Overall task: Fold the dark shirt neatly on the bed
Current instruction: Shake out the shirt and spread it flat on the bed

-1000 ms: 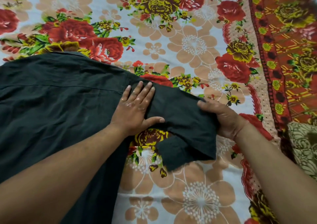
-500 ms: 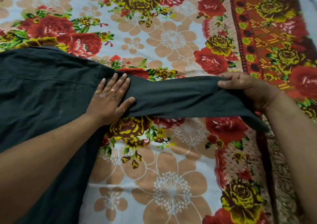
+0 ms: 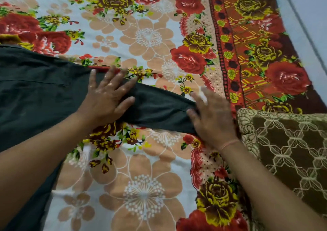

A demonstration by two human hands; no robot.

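- Head view, on the bed [image 3: 145,186]: my left hand [image 3: 106,98] lies flat with its fingers straight and spread. It pins the dark shirt [image 3: 35,89] where the sleeve [image 3: 159,110] leaves the body.
- My right hand [image 3: 214,119], blurred by motion, rests palm-down on the sleeve's far end. As far as the blur allows, its fingers [image 3: 200,96] look extended and grip nothing.
- The sleeve runs straight between my two hands and lies on the flowered sheet. The rest of the shirt spreads away beyond my left wrist and out of frame.
- A second ago that sleeve was doubled back and bunched in my right hand. Half a second ago I had it pinched and pulled out taut. Now the pinch has given way to a flat palm and the cloth is down.
- My reading: the sleeve is straightened and smoothed, so it is ready to fold across the body. The folding itself has barely begun.
- A brown patterned cushion [image 3: 292,151] sits just outside my right wrist.
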